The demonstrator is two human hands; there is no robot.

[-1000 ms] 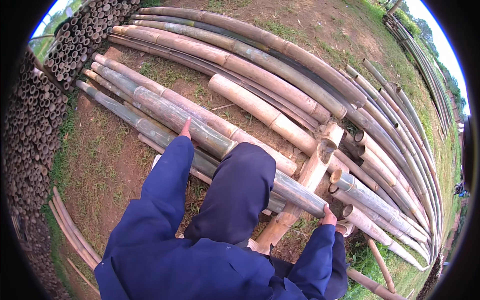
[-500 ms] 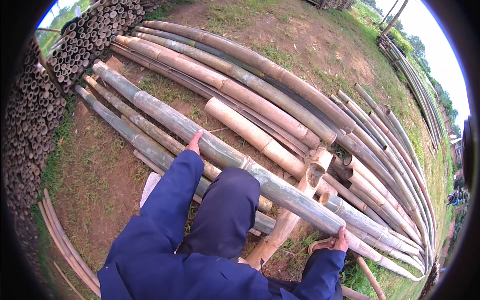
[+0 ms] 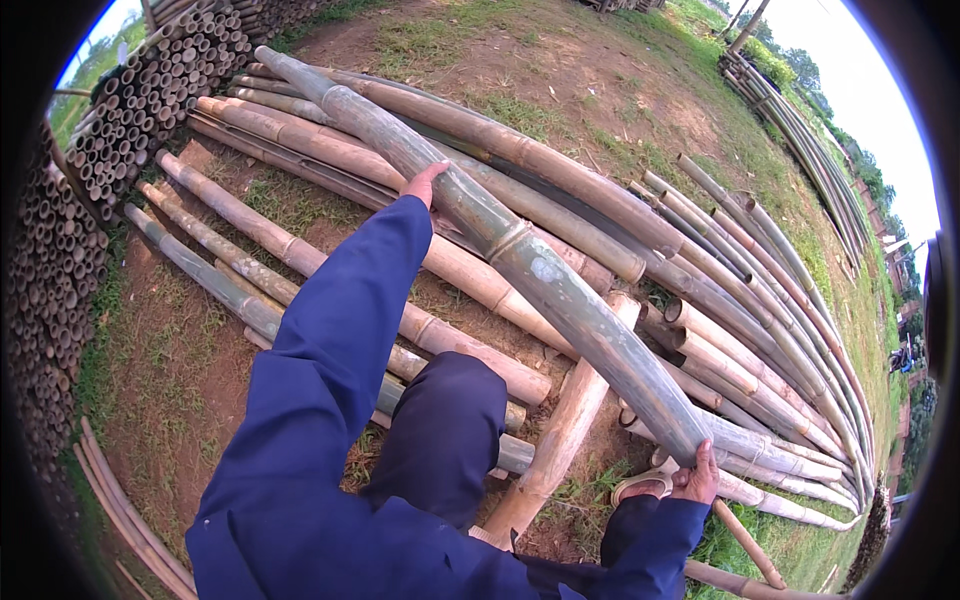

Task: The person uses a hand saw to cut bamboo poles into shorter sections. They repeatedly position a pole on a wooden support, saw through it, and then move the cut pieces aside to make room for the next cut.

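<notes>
A thick green-grey bamboo pole slants across the view, from far left to near right, above the other poles. My left hand grips its far half, thumb side showing and the remaining fingers mostly hidden by the pole. My right hand holds its near end, fingers curled against the end and side. Beneath it crosses a pale bamboo log, with a pinkish pole to its left. Between my arms is my bent knee in dark trousers.
Long bamboo poles lie in rows beyond the held one. More poles fan out at the right. Mottled poles lie near my left arm. Stacks of cut bamboo stand at the left. My sandalled foot is by my right hand.
Both hands have lifted the green-grey pole, its far end swinging away from me and to the right. My left arm has stretched forward. A pinkish pole now shows where it lay.
</notes>
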